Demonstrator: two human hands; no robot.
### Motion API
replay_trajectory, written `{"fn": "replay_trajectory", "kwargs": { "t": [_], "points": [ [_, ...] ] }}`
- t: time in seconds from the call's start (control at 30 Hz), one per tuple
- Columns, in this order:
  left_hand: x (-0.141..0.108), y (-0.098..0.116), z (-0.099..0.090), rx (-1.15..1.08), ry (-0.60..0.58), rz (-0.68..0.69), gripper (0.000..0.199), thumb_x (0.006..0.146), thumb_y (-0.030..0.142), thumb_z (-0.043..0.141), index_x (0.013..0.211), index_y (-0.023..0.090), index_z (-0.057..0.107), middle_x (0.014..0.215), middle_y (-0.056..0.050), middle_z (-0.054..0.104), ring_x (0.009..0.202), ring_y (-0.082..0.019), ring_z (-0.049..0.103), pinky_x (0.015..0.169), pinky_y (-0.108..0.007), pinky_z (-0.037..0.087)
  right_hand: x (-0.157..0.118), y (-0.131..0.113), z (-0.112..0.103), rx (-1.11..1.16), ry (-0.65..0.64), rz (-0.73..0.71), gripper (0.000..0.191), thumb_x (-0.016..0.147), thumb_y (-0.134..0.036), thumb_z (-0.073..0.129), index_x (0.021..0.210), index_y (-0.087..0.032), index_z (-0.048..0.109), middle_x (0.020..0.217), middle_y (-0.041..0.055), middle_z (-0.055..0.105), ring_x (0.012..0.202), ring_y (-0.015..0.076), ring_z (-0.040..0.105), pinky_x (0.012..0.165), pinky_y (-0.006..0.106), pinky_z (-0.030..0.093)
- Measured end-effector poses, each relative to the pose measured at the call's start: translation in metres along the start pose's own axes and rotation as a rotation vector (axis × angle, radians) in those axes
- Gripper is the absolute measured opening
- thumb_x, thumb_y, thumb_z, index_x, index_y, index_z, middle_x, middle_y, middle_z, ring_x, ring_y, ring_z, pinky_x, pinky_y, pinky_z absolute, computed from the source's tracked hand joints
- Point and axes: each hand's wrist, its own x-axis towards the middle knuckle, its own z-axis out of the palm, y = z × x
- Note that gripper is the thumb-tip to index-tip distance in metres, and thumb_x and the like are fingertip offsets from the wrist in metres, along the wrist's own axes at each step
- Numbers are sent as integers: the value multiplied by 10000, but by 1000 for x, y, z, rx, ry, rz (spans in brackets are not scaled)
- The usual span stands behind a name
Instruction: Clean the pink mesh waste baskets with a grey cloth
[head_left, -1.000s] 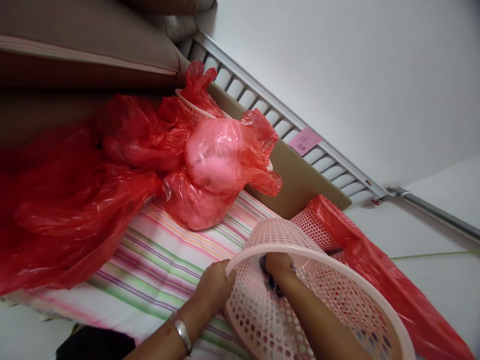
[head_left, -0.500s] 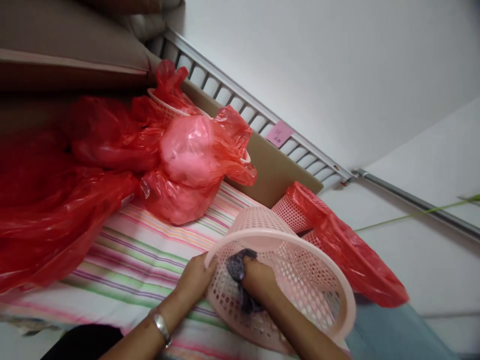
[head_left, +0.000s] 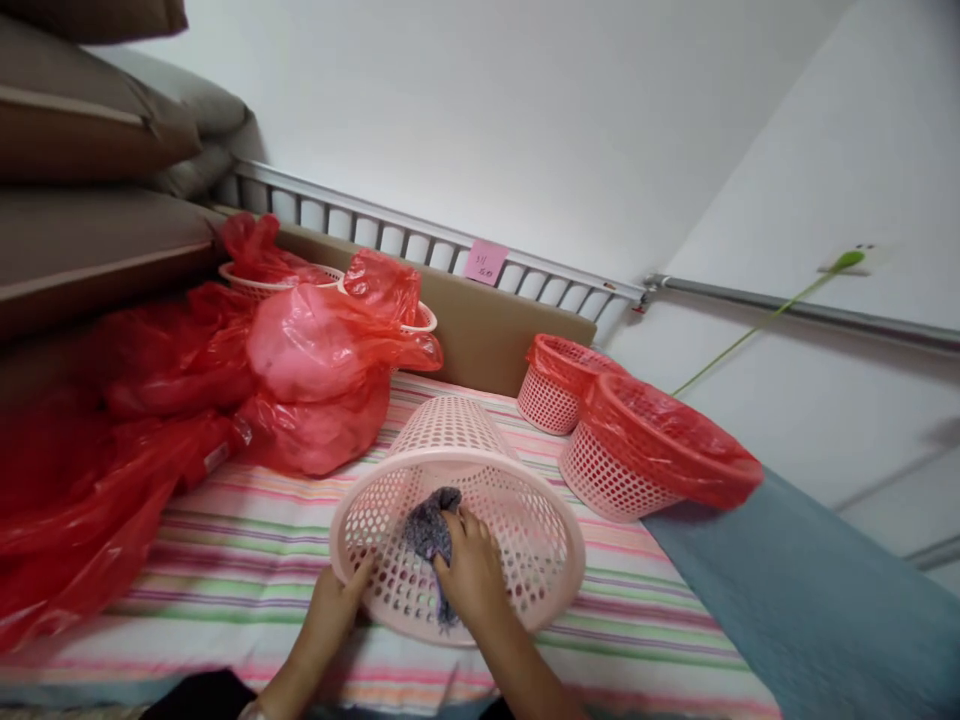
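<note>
A pale pink perforated plastic basket lies tipped on its side on the striped sheet, its mouth facing me. My left hand grips the basket's rim at the lower left, thumb on the inside and the other fingers hidden. Inside the mouth, my right hand is closed around a crumpled dark grey cloth. Part of the cloth hangs down against the basket's inner wall.
To the left are bulging red plastic bags beside stacked brown cushions. At the right stand two pink baskets lined with red bags, the nearer basket being larger. A railing with a pink note runs behind.
My view has swung to the right and levelled. The basket and both hands now appear further left, and my right hand with the cloth has shifted on the basket's inner wall.
</note>
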Motion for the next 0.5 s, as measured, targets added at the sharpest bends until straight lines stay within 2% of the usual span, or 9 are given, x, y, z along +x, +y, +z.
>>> {"fn": "replay_trajectory", "kwargs": {
  "t": [0.07,0.13,0.23,0.33,0.4,0.47,0.5],
  "points": [
    [-3,2,0,25,17,-23,538,767,600,510,925,109,663,486,-12,620,397,-193,533,399,-280,409,-9,2,4,21,-8,-2,493,781,-267,555,1272,-233,528,1265,106,513,1151,287,463,992,418,344],
    [-6,4,1,49,30,-39,507,741,610,520,773,123,654,378,22,514,328,-167,460,373,-270,363,-16,1,8,21,-29,-19,469,782,-260,555,1250,-225,536,1176,112,556,1078,289,499,945,428,368],
    [-12,5,3,86,42,-52,492,698,642,538,616,161,598,315,33,440,313,-176,463,374,-278,371,-20,-4,10,3,-22,-53,438,745,-215,561,1184,-214,566,1143,121,559,1039,295,509,918,431,376],
    [-23,2,0,142,56,-49,489,715,634,526,681,156,620,322,34,452,322,-199,490,377,-298,404,-20,-10,10,28,-25,-77,428,705,-189,553,1132,-204,583,1116,119,563,1026,296,513,915,436,376],
    [-31,0,-8,194,83,-41,496,734,611,519,752,129,634,355,24,476,357,-222,521,406,-328,445,-20,-14,10,66,-40,-110,439,701,-194,546,1138,-202,579,1109,117,565,1028,292,518,915,431,381],
    [-41,2,-23,242,126,-23,555,734,592,534,928,79,619,521,-29,594,491,-262,604,509,-375,516,-20,-17,10,98,-56,-140,436,705,-201,540,1139,-199,577,1101,118,568,1022,289,526,906,425,390],
    [-47,5,-31,281,176,23,625,734,581,545,1065,52,573,691,-82,657,623,-289,648,601,-403,545,-20,-18,10,111,-62,-148,430,708,-202,537,1136,-199,577,1088,117,571,1014,288,530,900,424,394]
  ]
}}
